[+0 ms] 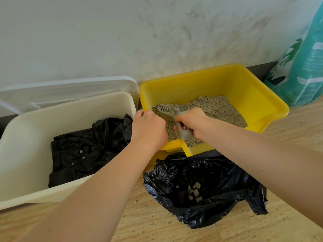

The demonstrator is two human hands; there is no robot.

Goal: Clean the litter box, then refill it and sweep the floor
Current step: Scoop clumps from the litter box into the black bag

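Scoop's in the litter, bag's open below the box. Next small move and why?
Probably lift the scoop and carry it toward the open black bag. The right hand grips its handle with the scoop head in the litter; the left hand grips the yellow box rim, and the bag already holds clumps.

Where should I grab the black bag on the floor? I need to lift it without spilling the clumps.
Judging by its shape, gather the bag's crumpled open rim from above, all sides together; the clumps sit low in the middle, so lifting upward should keep them inside.
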